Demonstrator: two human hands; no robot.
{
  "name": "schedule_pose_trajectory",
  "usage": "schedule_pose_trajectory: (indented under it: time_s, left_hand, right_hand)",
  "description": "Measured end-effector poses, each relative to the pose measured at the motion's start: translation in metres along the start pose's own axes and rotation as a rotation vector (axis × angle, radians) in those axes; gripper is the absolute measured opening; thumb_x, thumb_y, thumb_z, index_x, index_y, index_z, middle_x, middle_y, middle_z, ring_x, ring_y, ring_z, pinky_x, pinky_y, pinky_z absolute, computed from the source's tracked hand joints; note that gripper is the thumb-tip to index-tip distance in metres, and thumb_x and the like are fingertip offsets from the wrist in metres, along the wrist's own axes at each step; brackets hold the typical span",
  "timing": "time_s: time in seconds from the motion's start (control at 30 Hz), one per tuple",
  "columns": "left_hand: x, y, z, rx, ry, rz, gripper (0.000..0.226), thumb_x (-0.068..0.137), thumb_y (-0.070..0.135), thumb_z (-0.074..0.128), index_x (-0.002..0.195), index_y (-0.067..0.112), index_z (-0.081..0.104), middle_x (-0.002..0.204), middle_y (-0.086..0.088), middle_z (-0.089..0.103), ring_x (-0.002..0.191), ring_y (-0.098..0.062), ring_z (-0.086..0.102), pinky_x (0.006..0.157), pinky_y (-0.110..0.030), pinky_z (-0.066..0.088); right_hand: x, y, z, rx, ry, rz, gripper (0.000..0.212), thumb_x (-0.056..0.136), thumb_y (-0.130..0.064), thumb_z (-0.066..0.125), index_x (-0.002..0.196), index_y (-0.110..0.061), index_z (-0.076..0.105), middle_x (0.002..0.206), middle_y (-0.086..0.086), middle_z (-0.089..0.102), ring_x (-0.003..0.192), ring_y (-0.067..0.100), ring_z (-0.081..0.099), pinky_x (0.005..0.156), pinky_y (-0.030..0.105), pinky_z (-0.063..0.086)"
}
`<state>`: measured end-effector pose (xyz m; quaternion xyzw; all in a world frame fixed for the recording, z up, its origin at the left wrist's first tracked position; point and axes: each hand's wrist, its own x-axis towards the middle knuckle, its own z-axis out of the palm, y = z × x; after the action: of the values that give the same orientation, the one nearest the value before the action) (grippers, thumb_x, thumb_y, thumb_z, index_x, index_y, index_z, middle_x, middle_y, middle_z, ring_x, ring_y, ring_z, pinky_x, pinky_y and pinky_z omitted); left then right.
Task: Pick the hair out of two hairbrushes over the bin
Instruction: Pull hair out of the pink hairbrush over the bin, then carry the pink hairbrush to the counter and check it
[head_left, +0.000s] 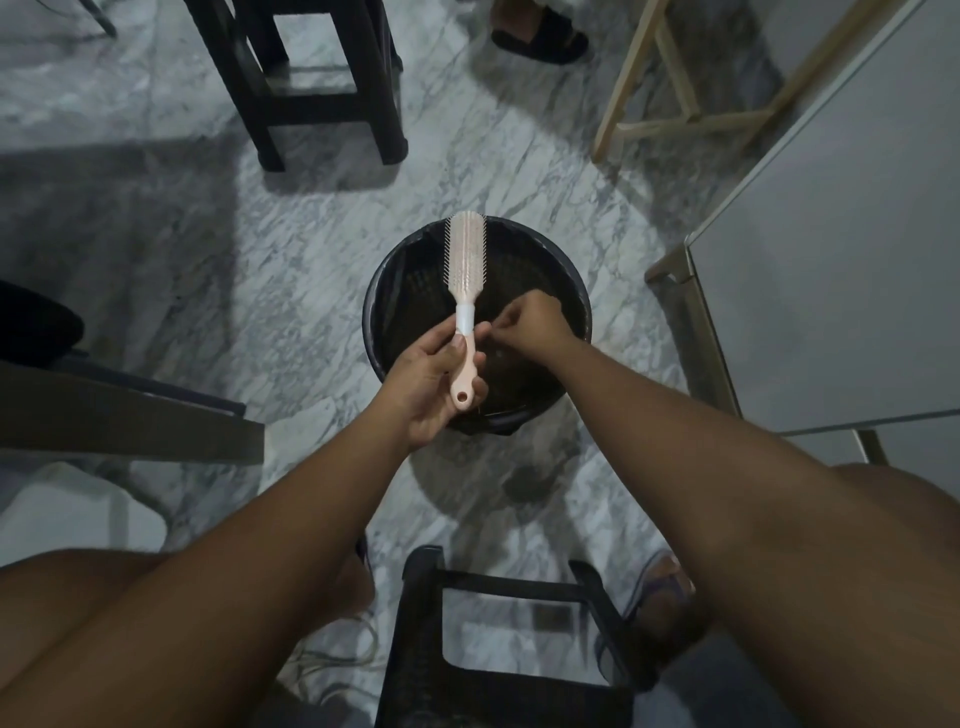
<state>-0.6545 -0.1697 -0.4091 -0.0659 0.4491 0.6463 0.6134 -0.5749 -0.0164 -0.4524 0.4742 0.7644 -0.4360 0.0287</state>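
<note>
Marble floor (260, 291), bin (545, 260), left hand (431, 384) fingers gripping hairbrush (466, 275) handle, right hand (530, 325) pinched beside it

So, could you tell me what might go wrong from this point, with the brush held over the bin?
The left hand grips the hairbrush only by its handle, so a tug could drop it into the black bin. The right hand pinches near the bin's middle, yet loose hair may drift onto the marble floor. The dim light may hide fine strands.
</note>
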Motion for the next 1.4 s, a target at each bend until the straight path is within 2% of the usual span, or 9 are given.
schedule_pose_trajectory:
  time_s: [0.13, 0.2, 0.3, 0.43, 0.53, 0.73, 1.07, 1.23, 1.4]
  left_hand:
    - [0.003, 0.002, 0.002, 0.005, 0.006, 0.006, 0.038, 0.102, 0.005, 0.045, 0.138, 0.013, 0.052, 0.12, -0.007, 0.069, 0.077, -0.015, 0.06, 0.056, -0.028, 0.05]
    - [0.003, 0.0, 0.002, 0.009, 0.02, 0.004, 0.038, 0.102, 0.005, 0.046, 0.138, 0.013, 0.052, 0.121, -0.007, 0.068, 0.078, -0.015, 0.06, 0.056, -0.028, 0.051]
    - [0.004, -0.004, 0.001, 0.02, 0.049, -0.001, 0.039, 0.101, 0.004, 0.047, 0.139, 0.012, 0.051, 0.122, -0.007, 0.068, 0.079, -0.016, 0.062, 0.057, -0.029, 0.052]
    - [0.001, -0.009, 0.002, 0.063, 0.074, -0.017, 0.037, 0.101, 0.005, 0.047, 0.138, 0.011, 0.052, 0.116, -0.006, 0.071, 0.08, -0.017, 0.063, 0.057, -0.03, 0.053]
    - [-0.001, -0.011, 0.0, 0.1, 0.083, -0.046, 0.037, 0.102, 0.006, 0.048, 0.137, 0.014, 0.054, 0.117, -0.005, 0.072, 0.084, -0.018, 0.067, 0.062, -0.033, 0.056]
    - [0.005, -0.01, -0.001, 0.256, 0.13, -0.096, 0.031, 0.103, 0.009, 0.046, 0.132, 0.014, 0.054, 0.12, -0.009, 0.069, 0.097, -0.02, 0.072, 0.074, -0.037, 0.059]
    - [0.03, -0.011, 0.0, 0.334, 0.207, -0.196, 0.02, 0.103, 0.009, 0.046, 0.118, 0.009, 0.059, 0.118, -0.011, 0.071, 0.1, -0.024, 0.072, 0.078, -0.039, 0.06]
    - [0.012, 0.024, 0.057, 0.403, 0.175, -0.184, 0.021, 0.102, 0.01, 0.049, 0.119, 0.007, 0.061, 0.113, -0.011, 0.074, 0.101, -0.025, 0.072, 0.078, -0.042, 0.058]
    - [-0.031, 0.085, 0.182, 0.512, -0.007, -0.176, 0.024, 0.101, 0.01, 0.05, 0.121, 0.004, 0.062, 0.116, -0.012, 0.073, 0.105, -0.026, 0.071, 0.082, -0.043, 0.057]
  right_hand:
    - [0.008, 0.008, 0.001, -0.051, 0.126, 0.07, 0.035, 0.09, -0.032, 0.069, 0.065, -0.009, 0.063, 0.071, 0.01, 0.068, 0.071, 0.025, 0.064, 0.068, 0.029, 0.047]
    - [0.014, -0.001, -0.004, 0.04, 0.176, 0.069, 0.03, 0.099, -0.024, 0.052, 0.099, -0.001, 0.07, 0.109, 0.021, 0.071, 0.107, 0.033, 0.065, 0.089, 0.03, 0.046]
    - [0.012, -0.025, -0.013, 0.301, 0.144, 0.081, 0.055, 0.102, -0.034, 0.044, 0.149, -0.008, 0.039, 0.143, 0.015, 0.054, 0.135, 0.029, 0.049, 0.115, 0.04, 0.038]
    - [0.006, -0.035, -0.011, 0.674, 0.085, 0.055, 0.054, 0.096, -0.034, 0.06, 0.143, -0.01, 0.05, 0.117, 0.006, 0.068, 0.106, 0.022, 0.069, 0.084, 0.046, 0.061]
    - [0.004, -0.033, -0.007, 0.654, 0.084, 0.012, 0.034, 0.093, -0.02, 0.065, 0.124, -0.006, 0.067, 0.107, 0.012, 0.075, 0.099, 0.023, 0.072, 0.086, 0.049, 0.06]
    - [0.007, -0.026, -0.003, 0.657, 0.089, 0.062, 0.03, 0.094, -0.015, 0.065, 0.122, -0.005, 0.068, 0.109, 0.016, 0.073, 0.101, 0.029, 0.071, 0.083, 0.048, 0.061]
    - [0.029, 0.003, 0.007, 0.525, 0.155, 0.082, 0.042, 0.082, -0.037, 0.07, 0.104, -0.001, 0.069, 0.1, 0.016, 0.075, 0.096, 0.032, 0.072, 0.087, 0.055, 0.057]
    - [0.009, -0.028, -0.06, 0.564, 0.215, 0.06, 0.03, 0.086, -0.026, 0.071, 0.111, -0.01, 0.073, 0.105, 0.005, 0.077, 0.098, 0.019, 0.072, 0.092, 0.047, 0.058]
    - [-0.037, -0.076, -0.196, 0.645, 0.367, 0.076, 0.033, 0.087, -0.024, 0.07, 0.117, -0.011, 0.071, 0.112, 0.005, 0.074, 0.1, 0.025, 0.071, 0.087, 0.05, 0.059]
